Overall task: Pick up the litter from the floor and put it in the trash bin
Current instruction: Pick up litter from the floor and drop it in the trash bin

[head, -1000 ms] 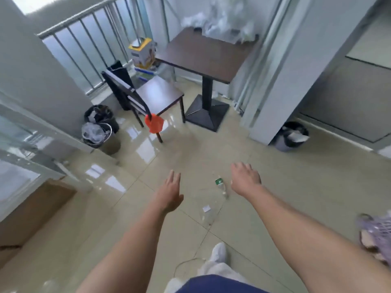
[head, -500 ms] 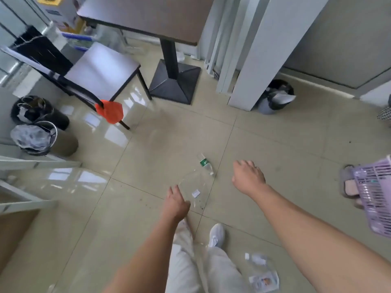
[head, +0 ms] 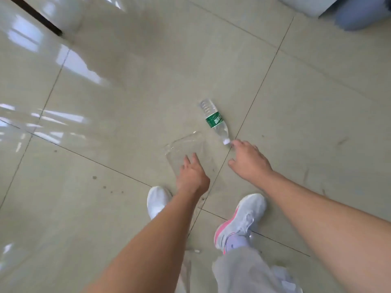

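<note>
A clear plastic bottle [head: 214, 121] with a green label lies on the tiled floor, its white cap pointing toward me. My right hand [head: 248, 159] is spread open, with a fingertip right at the cap. A flat piece of clear plastic packaging [head: 186, 144] lies on the floor beside the bottle. My left hand [head: 191, 174] reaches over it with fingers extended, touching or just above its near edge. No trash bin is clearly in view.
My two feet in white and grey-pink sneakers [head: 241, 218] stand just behind the litter. A dark chair leg [head: 36, 17] shows at the top left. A blue-grey object [head: 359, 13] sits beside a white pillar at the top right. Glossy beige tiles surround the litter.
I have bent down and the view has dropped close to the floor. Both hands have come down to the litter: the right to the bottle cap, the left onto the clear packaging.
</note>
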